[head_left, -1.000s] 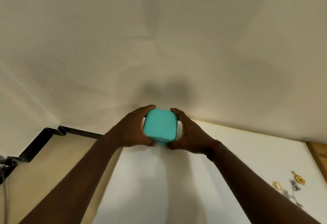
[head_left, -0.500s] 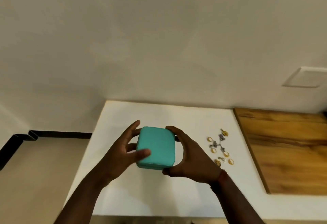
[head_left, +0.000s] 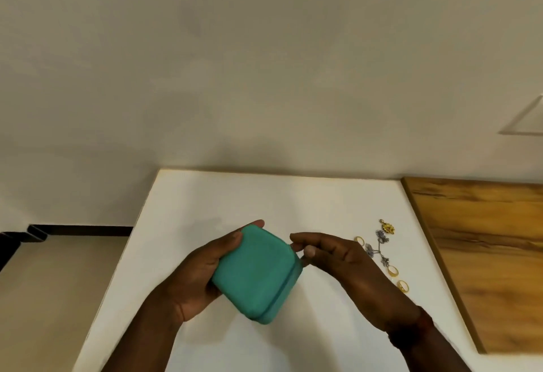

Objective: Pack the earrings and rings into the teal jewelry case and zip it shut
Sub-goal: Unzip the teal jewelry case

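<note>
Opening step in hand: left hand (head_left: 191, 280) cradles the closed teal jewelry case (head_left: 254, 273) above the white tabletop (head_left: 205, 195), right hand (head_left: 346, 266) pinching at its far-right corner, likely the zipper pull; rings and earrings (head_left: 379, 251) lie unpacked to the right; next, run the zip round.

I've got the teal jewelry case (head_left: 255, 272) cupped in my left hand (head_left: 196, 276) above the white counter (head_left: 205, 201), tilted and closed. My right hand (head_left: 346, 266) pinches at its upper right corner. Gold rings (head_left: 393, 270) and earrings (head_left: 379, 242) lie just right of that hand, beside a wooden board (head_left: 482, 254).
</note>
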